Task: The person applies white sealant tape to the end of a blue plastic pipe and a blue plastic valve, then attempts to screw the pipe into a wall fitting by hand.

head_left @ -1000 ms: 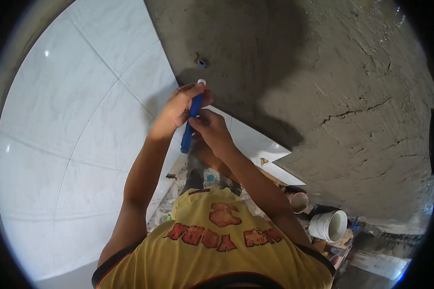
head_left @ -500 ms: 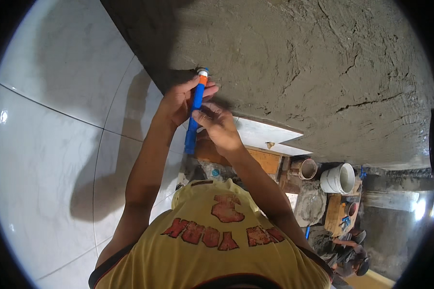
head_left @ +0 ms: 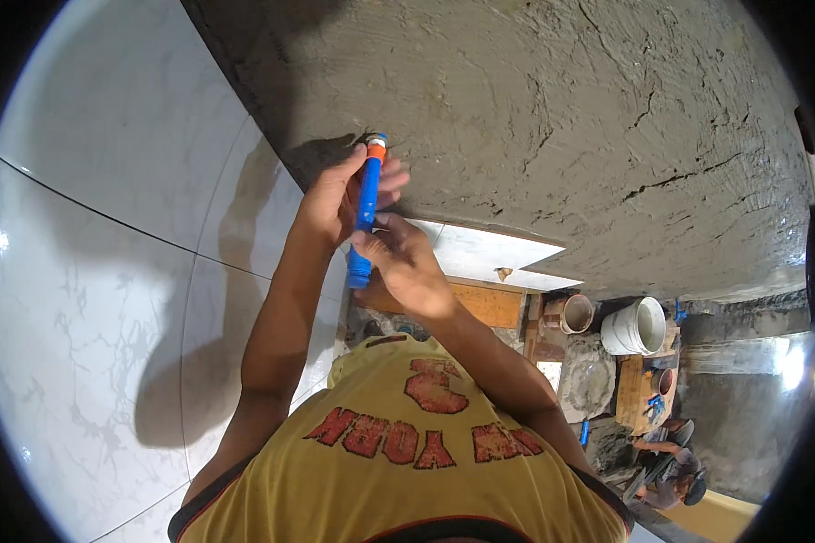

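Note:
A slim blue plastic pipe (head_left: pixel 369 195) with an orange band and a white collar at its far end slants up in front of the plastered wall. My left hand (head_left: pixel 330 199) grips it near the orange band, thumb on top and fingers partly spread behind. Lower down, my right hand (head_left: pixel 409 262) pinches the pipe with thumb and fingers close to its wider ribbed end. The far tip is close to the grey plastered wall (head_left: pixel 480 127); I cannot tell whether it touches.
Glossy white tiles (head_left: pixel 91 299) cover the surface at left. White tile pieces (head_left: pixel 489 248) border the plaster's lower edge. To the right are a brown bucket (head_left: pixel 577 313), a white bucket (head_left: pixel 634 326) and a wooden board (head_left: pixel 629 398). Another person (head_left: pixel 670 471) crouches at the lower right.
My right hand has slid down the pipe toward its ribbed end. My left hand stays near the orange band, its fingers a little more spread. The view has shifted slightly.

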Demonstrator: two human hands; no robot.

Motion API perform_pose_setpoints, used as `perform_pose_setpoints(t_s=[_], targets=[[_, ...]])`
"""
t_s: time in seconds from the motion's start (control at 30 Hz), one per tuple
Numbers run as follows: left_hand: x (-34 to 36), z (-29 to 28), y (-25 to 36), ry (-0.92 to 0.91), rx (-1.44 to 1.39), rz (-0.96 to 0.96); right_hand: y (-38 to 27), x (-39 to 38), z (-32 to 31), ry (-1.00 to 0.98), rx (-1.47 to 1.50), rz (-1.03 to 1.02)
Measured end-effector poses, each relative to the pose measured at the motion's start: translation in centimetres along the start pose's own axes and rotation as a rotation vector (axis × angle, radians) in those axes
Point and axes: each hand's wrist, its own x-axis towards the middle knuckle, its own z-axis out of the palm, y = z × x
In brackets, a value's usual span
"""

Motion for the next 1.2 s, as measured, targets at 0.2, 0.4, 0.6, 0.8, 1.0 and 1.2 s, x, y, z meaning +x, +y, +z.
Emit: perform_pose_setpoints(t_s=[0.2, 0.4, 0.6, 0.8, 1.0, 1.2], targets=[[-0.3, -0.6, -0.1, -0.152, -0.016, -0.021, 1.2, 0.5, -0.3, -0.115, 0.379, -0.015], [-0.4, -0.1, -0.4, 0.011, 0.064, 0.012, -0.3, 0.1, 0.4, -0.051, 0.222, 0.122], [-0.8, -0.9, -0.3, -0.121, -0.037, -0.064, 1.8, 0.9, -0.3, -0.139, 0.422, 0.058], [-0.9, -0.8, -0.8, -0.036, -0.084, -0.071, 0.8, 0.5, 0.5, -0.056, 0.464, 0.183], [-1.1, -0.8, -0.6, 0.015, 0.032, -0.054, 2.0, 1.0, 0.0, -0.063, 0.257, 0.060], [-1.8, -1.2, -0.3, -0.064, -0.037, -0.079, 2.0, 0.7, 0.9, -0.146, 0.570, 0.114]])
